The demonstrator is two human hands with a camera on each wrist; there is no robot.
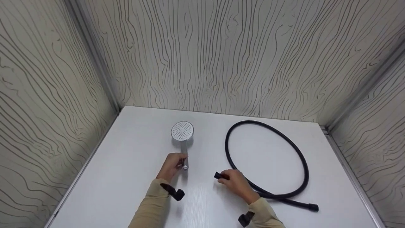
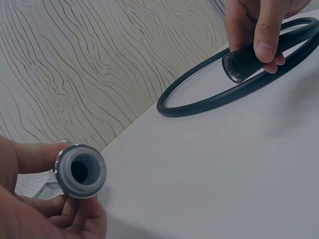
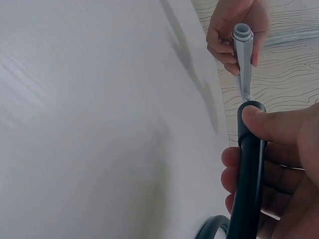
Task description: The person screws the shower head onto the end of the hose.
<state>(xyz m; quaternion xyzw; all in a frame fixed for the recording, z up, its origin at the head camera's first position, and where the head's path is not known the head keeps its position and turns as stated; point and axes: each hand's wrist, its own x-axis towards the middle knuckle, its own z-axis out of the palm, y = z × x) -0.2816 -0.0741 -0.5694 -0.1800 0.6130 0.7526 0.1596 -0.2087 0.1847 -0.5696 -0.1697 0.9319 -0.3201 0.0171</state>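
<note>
My left hand (image 1: 172,164) grips the handle of a chrome shower head (image 1: 182,131), whose round face with many small nozzles points up. The threaded end (image 2: 79,172) of that handle faces the camera in the left wrist view. To the right, my right hand (image 1: 236,183) pinches one end of a black shower hose (image 1: 226,142) between thumb and fingers. That end carries a black connector (image 2: 239,64) with an open mouth, turned toward the shower head. A gap separates connector and handle. The hose loops across the table to its other end, a black connector (image 1: 313,207), lying loose.
The white table (image 1: 136,139) stands against wood-grain panels (image 1: 202,57) at the back and both sides. Metal strips (image 1: 95,57) run along the corners. Black wrist camera mounts (image 1: 173,191) stick out from both sleeves.
</note>
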